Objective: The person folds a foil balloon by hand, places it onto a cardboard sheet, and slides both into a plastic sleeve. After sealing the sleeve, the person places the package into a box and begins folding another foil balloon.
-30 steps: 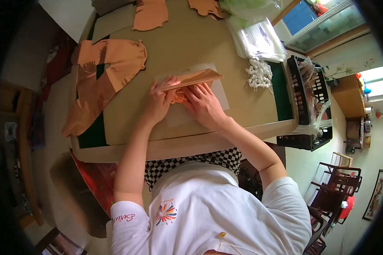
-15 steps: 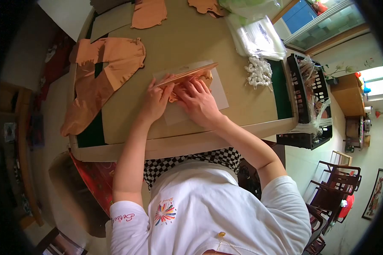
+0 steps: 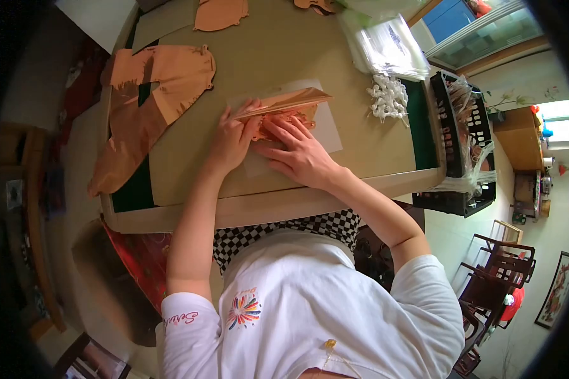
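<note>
A copper-coloured foil piece (image 3: 291, 101), partly folded with a raised upper flap, lies over a white sheet (image 3: 327, 129) in front of me. My left hand (image 3: 235, 136) grips its left end, thumb on the near side and fingers partly behind the flap. My right hand (image 3: 300, 150) lies on the lower part of the foil with its fingers spread. The fingertips of that hand rest just under the flap.
A large foil piece (image 3: 171, 82) lies on the table (image 3: 272, 44) at the left, another foil piece (image 3: 221, 14) farther back. White ties (image 3: 389, 98) and clear plastic bags (image 3: 392, 47) lie at the right, beside a black crate (image 3: 446, 120).
My right hand has opened out, its fingers more spread and flatter on the foil. The raised flap shows more of its surface. The whole view has shifted slightly.
</note>
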A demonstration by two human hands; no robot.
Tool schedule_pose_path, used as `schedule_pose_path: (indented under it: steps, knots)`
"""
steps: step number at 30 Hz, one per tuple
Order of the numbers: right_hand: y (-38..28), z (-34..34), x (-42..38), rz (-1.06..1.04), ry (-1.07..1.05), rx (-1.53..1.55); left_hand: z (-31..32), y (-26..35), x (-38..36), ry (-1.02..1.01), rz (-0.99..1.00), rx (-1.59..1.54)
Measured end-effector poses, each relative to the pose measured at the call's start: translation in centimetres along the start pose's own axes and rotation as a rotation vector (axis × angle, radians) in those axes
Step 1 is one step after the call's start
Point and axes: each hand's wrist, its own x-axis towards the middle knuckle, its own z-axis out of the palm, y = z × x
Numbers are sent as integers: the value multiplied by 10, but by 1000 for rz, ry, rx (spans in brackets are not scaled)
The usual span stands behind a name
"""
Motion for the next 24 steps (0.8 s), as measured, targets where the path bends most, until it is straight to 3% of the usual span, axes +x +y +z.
schedule_pose_path:
  steps: [9,18,21,24]
  knots:
    - [1,4,10,77,-53,-9,-1,4,1,-1,-21,-15]
    - [0,8,7,216,32,-59,-6,11,3,-11,-4,35]
    - [2,15,2,281,88,79,-5,18,3,35,-25,77]
    - [1,12,5,241,162,53,0,17,2,55,-19,108]
